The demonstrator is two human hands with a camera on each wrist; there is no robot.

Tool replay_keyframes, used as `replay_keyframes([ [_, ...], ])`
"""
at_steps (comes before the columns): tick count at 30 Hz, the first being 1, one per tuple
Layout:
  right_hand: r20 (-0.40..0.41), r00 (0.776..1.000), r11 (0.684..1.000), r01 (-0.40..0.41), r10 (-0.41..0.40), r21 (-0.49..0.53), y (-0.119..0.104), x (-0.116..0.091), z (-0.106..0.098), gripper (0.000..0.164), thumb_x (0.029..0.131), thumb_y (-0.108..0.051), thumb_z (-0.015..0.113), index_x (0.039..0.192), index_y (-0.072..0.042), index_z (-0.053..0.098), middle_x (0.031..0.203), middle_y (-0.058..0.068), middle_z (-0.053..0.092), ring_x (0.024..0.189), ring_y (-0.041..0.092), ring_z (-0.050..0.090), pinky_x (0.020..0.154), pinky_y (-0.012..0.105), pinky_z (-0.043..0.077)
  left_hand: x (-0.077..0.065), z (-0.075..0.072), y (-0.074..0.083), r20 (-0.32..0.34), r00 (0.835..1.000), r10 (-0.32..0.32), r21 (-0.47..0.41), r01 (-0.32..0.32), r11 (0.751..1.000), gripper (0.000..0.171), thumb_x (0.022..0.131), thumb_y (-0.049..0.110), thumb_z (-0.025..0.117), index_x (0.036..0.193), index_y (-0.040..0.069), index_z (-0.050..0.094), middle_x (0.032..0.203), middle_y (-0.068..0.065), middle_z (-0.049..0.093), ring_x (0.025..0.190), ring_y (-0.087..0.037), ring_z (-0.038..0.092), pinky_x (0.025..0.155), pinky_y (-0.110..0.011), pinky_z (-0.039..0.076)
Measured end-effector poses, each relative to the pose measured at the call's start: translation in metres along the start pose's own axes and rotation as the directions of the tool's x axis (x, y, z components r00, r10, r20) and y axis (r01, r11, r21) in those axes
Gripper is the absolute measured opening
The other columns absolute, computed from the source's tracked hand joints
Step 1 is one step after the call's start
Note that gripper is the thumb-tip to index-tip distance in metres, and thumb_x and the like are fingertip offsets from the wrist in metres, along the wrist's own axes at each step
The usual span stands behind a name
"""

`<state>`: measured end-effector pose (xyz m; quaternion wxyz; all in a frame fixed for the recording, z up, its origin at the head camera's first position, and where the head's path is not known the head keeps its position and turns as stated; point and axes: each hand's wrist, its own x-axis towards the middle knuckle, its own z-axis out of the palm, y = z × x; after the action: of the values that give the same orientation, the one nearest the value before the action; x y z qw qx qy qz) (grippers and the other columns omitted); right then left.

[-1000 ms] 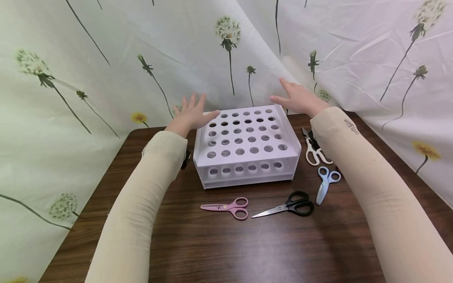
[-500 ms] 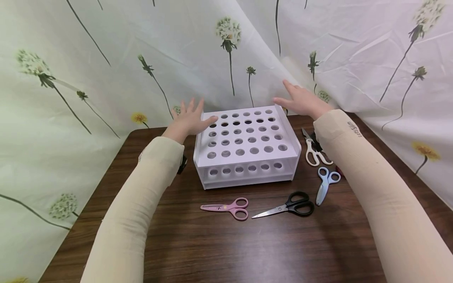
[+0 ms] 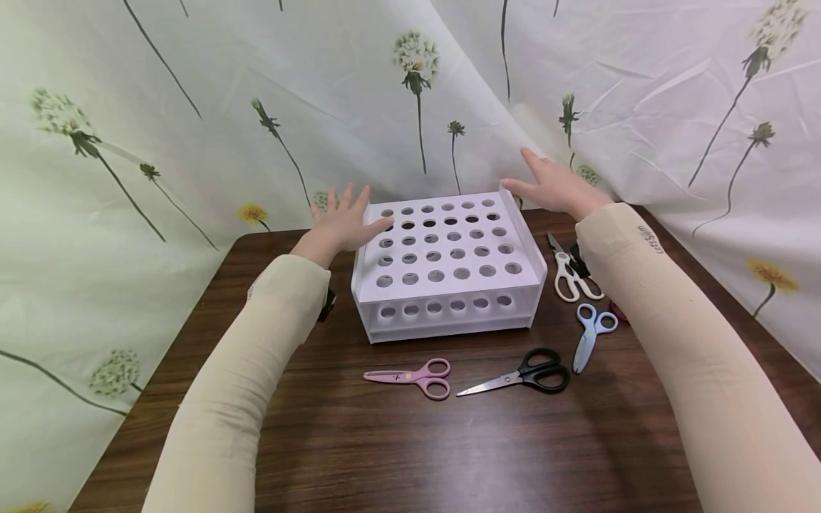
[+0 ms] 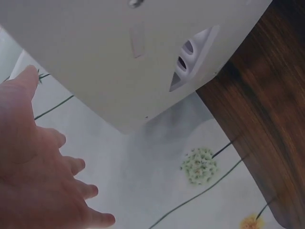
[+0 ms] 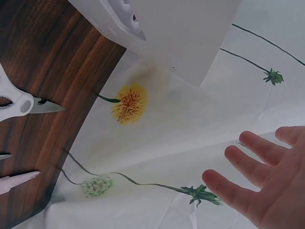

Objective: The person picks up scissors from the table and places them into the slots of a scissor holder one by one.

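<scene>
A white rack (image 3: 471, 280) with rows of round holes stands on the table. My left hand (image 3: 340, 226) hovers at its back left corner, fingers spread and holding nothing. In the left wrist view that hand (image 4: 38, 162) shows apart from the rack's white side panel (image 4: 95, 52). Over the back right corner floats my right hand (image 3: 558, 187), its fingers extended and nothing in its grasp. The right wrist view has a gap between this hand (image 5: 271, 176) and the rack's side (image 5: 190, 38).
Pink scissors (image 3: 417, 376) and black-handled scissors (image 3: 522, 374) lie in front of the rack. To its right are light blue scissors (image 3: 586, 342) and white-handled scissors (image 3: 564, 274). A red item (image 3: 618, 311) is partly hidden by the right sleeve. A flower-printed cloth (image 3: 359, 92) hangs behind.
Both hands have drifted slightly outward and back toward me, the left to the left and the right to the right. The rack and scissors have stayed put.
</scene>
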<state>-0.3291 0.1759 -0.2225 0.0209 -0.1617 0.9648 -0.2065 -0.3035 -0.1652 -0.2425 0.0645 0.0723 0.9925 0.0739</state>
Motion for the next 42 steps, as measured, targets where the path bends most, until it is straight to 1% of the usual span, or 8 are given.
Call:
replay_keyframes([
  [6,-0.013,1.0,1.0,0.004,-0.003,0.028,0.005,-0.003,0.0,0.087,0.091,-0.058,0.036,0.147,-0.006,-0.005,0.149,0.024,0.007,0.135,0.038,0.009,0.106,0.05,0.011,0.002,0.005,-0.005,-0.004,1.0,0.015,-0.018,-0.015,1.0,0.085,0.088,0.068,0.027,0.147,0.021,-0.012,0.15,-0.012,-0.018,0.13,-0.036,-0.025,0.096,-0.059,-0.018],
  [12,-0.007,1.0,0.998,-0.004,0.004,0.059,0.01,-0.007,-0.001,0.086,0.092,-0.057,0.036,0.147,-0.007,-0.006,0.151,0.02,0.005,0.136,0.036,0.008,0.107,0.049,0.01,0.001,0.01,-0.008,-0.014,1.0,0.028,-0.03,-0.028,0.999,0.086,0.088,0.067,0.028,0.148,0.018,-0.009,0.15,-0.013,-0.017,0.13,-0.036,-0.024,0.096,-0.059,-0.019],
  [17,-0.017,1.0,0.998,-0.007,0.008,0.062,0.014,-0.009,-0.001,0.085,0.092,-0.057,0.037,0.148,-0.007,-0.004,0.15,0.02,0.007,0.136,0.036,0.01,0.107,0.049,0.01,0.0,0.013,-0.01,-0.023,0.999,0.043,-0.02,-0.043,0.999,0.089,0.086,0.071,0.024,0.149,0.017,-0.007,0.151,-0.013,-0.016,0.131,-0.036,-0.023,0.097,-0.059,-0.017],
  [24,-0.012,1.0,0.997,-0.01,0.011,0.08,0.018,-0.012,-0.001,0.085,0.092,-0.056,0.037,0.148,-0.008,-0.005,0.15,0.021,0.007,0.136,0.036,0.009,0.106,0.05,0.01,-0.003,0.015,-0.015,-0.037,0.997,0.071,-0.01,-0.072,0.997,0.087,0.086,0.072,0.022,0.148,0.021,-0.01,0.151,-0.011,-0.015,0.132,-0.034,-0.023,0.098,-0.059,-0.016],
  [32,-0.007,1.0,0.995,0.006,-0.005,0.096,0.024,-0.014,0.001,0.087,0.091,-0.058,0.038,0.148,-0.009,-0.005,0.147,0.026,0.016,0.134,0.04,0.015,0.105,0.053,0.013,-0.003,0.02,-0.026,-0.057,0.995,0.088,-0.031,-0.089,0.996,0.083,0.089,0.067,0.028,0.148,0.022,-0.01,0.152,-0.01,-0.013,0.134,-0.034,-0.019,0.1,-0.06,-0.01],
  [38,-0.022,1.0,0.994,0.009,-0.007,0.11,0.032,-0.016,0.005,0.088,0.09,-0.058,0.041,0.148,-0.009,-0.002,0.146,0.027,0.018,0.133,0.039,0.017,0.104,0.053,0.014,-0.006,0.024,-0.03,-0.065,0.992,0.105,-0.042,-0.108,0.993,0.083,0.088,0.067,0.027,0.148,0.023,-0.01,0.152,-0.01,-0.012,0.134,-0.032,-0.02,0.1,-0.06,-0.011],
  [42,-0.034,0.999,0.993,0.015,-0.012,0.117,0.035,-0.016,0.006,0.089,0.09,-0.058,0.042,0.148,-0.007,-0.001,0.145,0.028,0.02,0.133,0.04,0.019,0.104,0.052,0.015,-0.007,0.025,-0.033,-0.072,0.992,0.107,-0.044,-0.11,0.993,0.084,0.087,0.07,0.025,0.148,0.023,-0.009,0.152,-0.009,-0.012,0.134,-0.031,-0.02,0.1,-0.058,-0.012],
])
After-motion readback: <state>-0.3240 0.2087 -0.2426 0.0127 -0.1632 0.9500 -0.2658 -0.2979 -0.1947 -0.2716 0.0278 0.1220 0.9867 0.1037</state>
